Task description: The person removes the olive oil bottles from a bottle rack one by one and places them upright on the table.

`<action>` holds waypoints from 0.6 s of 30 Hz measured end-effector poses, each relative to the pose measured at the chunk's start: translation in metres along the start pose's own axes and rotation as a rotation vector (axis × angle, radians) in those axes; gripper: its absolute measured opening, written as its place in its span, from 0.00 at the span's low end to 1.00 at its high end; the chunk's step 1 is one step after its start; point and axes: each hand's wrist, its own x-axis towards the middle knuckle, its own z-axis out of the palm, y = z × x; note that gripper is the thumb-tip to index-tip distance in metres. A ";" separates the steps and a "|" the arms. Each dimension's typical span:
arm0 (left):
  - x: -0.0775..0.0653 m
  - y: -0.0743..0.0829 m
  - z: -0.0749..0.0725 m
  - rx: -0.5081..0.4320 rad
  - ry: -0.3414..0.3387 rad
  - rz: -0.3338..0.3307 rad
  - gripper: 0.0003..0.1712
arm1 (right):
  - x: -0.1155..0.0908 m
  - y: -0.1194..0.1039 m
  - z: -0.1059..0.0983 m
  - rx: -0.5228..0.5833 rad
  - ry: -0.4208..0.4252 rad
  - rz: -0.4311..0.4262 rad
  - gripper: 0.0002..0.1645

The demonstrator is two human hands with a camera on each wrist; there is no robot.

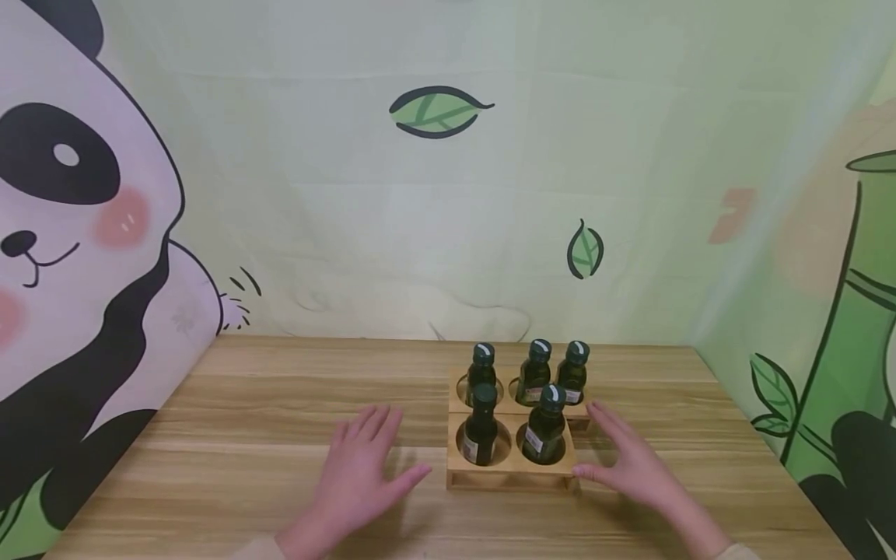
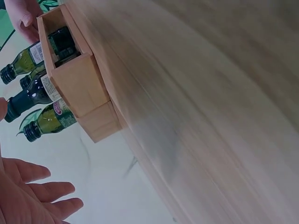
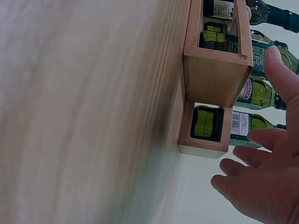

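Two low wooden racks stand one behind the other, with round holes holding dark green glass bottles upright. The front rack bears a long-necked dark bottle on its left and a shorter bottle on its right. In the rear rack are three short bottles with dark caps, including a middle bottle. My left hand is spread left of the racks, apart from them. At their right side my right hand has its fingers extended, thumb near the front corner; contact is unclear. Neither hand holds anything.
Both racks stand on a wood-grain table. Behind it hangs a pale green backdrop with printed leaves, and a printed panda is on the left. The rear rack extends farther right than the front one.
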 end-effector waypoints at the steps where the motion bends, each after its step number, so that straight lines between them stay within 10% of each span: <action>1: 0.001 0.001 0.001 -0.004 0.008 0.004 0.50 | 0.000 0.000 0.001 0.002 0.003 -0.011 0.61; 18: 0.017 0.020 0.014 -0.132 0.058 -0.013 0.48 | 0.002 -0.001 0.006 -0.019 -0.018 -0.012 0.63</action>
